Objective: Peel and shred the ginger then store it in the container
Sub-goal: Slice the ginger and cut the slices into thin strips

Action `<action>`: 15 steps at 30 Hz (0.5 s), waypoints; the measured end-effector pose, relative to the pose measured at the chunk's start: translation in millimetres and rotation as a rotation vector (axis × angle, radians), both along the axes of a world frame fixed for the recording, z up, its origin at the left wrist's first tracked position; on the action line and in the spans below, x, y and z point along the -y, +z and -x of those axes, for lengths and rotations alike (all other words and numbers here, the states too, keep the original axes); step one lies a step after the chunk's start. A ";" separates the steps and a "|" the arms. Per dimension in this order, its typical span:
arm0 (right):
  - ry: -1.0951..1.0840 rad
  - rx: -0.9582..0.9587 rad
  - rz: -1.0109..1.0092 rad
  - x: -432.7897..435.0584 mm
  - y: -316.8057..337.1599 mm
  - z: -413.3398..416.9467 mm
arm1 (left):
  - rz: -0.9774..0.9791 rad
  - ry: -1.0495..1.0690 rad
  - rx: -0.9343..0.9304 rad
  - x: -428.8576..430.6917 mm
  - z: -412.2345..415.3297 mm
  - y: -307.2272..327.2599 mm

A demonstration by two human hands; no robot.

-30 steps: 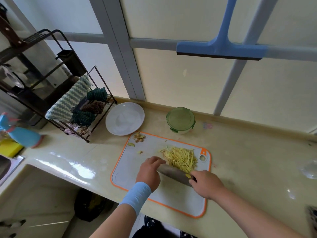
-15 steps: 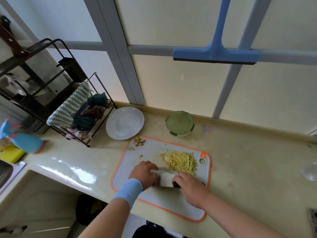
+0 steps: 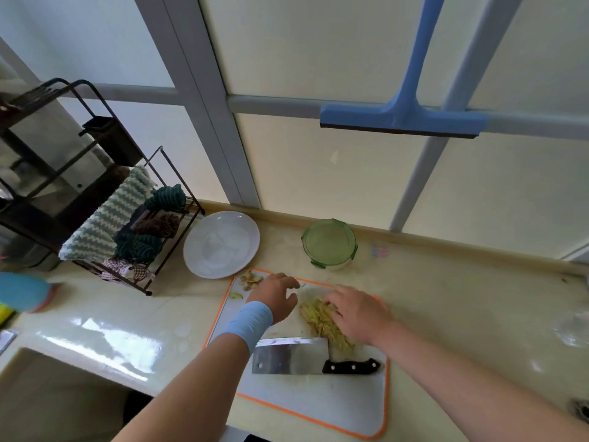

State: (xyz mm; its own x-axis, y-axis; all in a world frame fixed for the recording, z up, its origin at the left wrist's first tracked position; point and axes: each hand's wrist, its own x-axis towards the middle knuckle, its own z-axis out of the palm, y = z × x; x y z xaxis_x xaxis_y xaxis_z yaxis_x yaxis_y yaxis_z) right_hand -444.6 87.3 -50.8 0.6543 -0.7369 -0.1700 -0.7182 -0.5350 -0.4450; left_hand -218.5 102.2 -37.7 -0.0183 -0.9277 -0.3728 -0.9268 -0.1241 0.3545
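A pile of yellow shredded ginger (image 3: 320,320) lies on the white, orange-rimmed cutting board (image 3: 334,403). My right hand (image 3: 358,311) rests on the pile's right side with fingers spread over the shreds. My left hand (image 3: 274,296), with a blue wristband, hovers just left of the pile, fingers loosely curled and holding nothing. The cleaver (image 3: 291,355) lies flat on the board in front of the pile, with neither hand on it. Ginger peels (image 3: 250,279) sit at the board's far left corner. The round container with a green lid (image 3: 329,244) stands closed behind the board.
A white plate (image 3: 221,244) sits left of the container. A black wire rack (image 3: 134,237) with cloths stands at the left. A blue squeegee (image 3: 401,122) hangs on the window above. A sink edge (image 3: 63,352) lies at the lower left.
My right hand has put the cleaver down flat on the board and moved onto the ginger pile. My left hand has left the blade and moved up beside the pile.
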 end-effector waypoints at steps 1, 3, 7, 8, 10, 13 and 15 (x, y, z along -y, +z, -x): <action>-0.049 0.018 0.016 15.1 4.5 0.1 | 0.021 -0.003 -0.014 11.5 1.4 2.3; -0.157 0.037 0.049 43.9 9.4 0.7 | 0.061 -0.003 -0.050 33.8 4.3 5.0; -0.410 -0.042 -0.063 87.7 7.0 -3.5 | 0.083 -0.044 -0.068 71.8 11.9 2.6; -0.468 -0.051 -0.131 96.2 4.3 -6.9 | 0.054 -0.071 -0.042 81.6 13.4 0.3; -0.555 -0.028 -0.247 106.4 -1.1 -15.6 | -0.009 -0.126 0.023 98.5 14.6 -3.9; -0.635 0.032 -0.241 108.5 -7.2 -26.3 | 0.039 -0.120 0.081 112.0 12.7 -6.9; -0.625 0.090 -0.229 108.4 -8.4 -32.9 | 0.145 -0.066 0.117 116.7 6.1 -6.6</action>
